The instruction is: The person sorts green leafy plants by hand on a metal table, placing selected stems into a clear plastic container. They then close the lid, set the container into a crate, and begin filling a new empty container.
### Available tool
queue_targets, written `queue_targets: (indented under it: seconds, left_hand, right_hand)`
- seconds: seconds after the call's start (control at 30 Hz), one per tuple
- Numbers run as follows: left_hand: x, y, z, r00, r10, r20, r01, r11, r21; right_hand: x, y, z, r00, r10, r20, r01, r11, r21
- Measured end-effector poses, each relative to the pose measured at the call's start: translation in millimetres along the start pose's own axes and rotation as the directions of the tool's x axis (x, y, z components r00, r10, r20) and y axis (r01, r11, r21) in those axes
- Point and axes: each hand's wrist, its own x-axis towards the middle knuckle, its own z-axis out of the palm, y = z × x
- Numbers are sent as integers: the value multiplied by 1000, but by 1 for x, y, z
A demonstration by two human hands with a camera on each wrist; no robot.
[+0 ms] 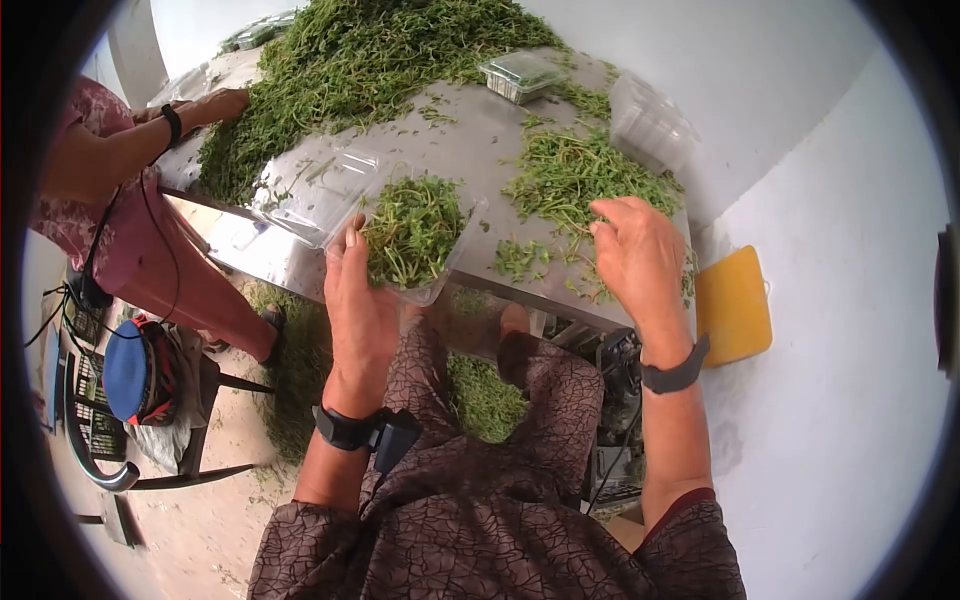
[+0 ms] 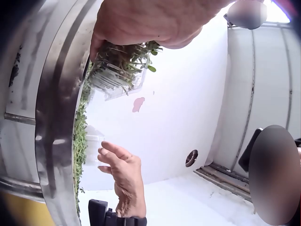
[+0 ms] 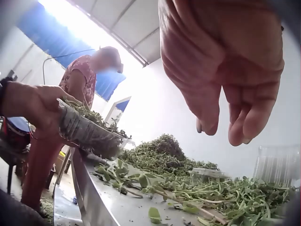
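Observation:
My left hand (image 1: pixel 360 310) grips a clear plastic clamshell container (image 1: pixel 428 294) by its side, thumb at the rim, in front of the table edge. Leafy green sprigs (image 1: pixel 415 228) fill its base, and its transparent lid (image 1: pixel 325 200) is folded back to the left. My right hand (image 1: pixel 640 255) hovers over a small pile of sprigs (image 1: pixel 580 172) on the right of the table. In the right wrist view, the right hand's fingers (image 3: pixel 237 117) hang loosely bent with nothing between them, above the loose sprigs (image 3: pixel 240 197).
A large heap of greens (image 1: pixel 370 60) covers the table's back, where another person's hand (image 1: pixel 225 103) touches it. A closed filled container (image 1: pixel 520 78) and a stack of clear containers (image 1: pixel 650 125) stand at the back right. A yellow board (image 1: pixel 735 305) leans against the right wall.

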Motion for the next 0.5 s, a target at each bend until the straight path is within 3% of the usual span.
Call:
queue_targets:
  seconds: [0.13,0.33,0.43,0.5]
  left_hand:
    - [-1,3,5,1000,11,-26,-9,999,44]
    - [-2,7,3,999,-20,-38,20,1000,18]
    - [-4,11,7,998,-36,-44,36,999,16]
    - [-5,12,8,998,-42,-56,43,999,23]
  right_hand:
    - [19,17,32,984,-176,7,176,983,-57]
    - [35,23,61,954,-180,241,224,960,-170]
    - [44,30,66,944,-111,309,184,958,-219]
    - [46,35,69,953,-123,277,191,954,-233]
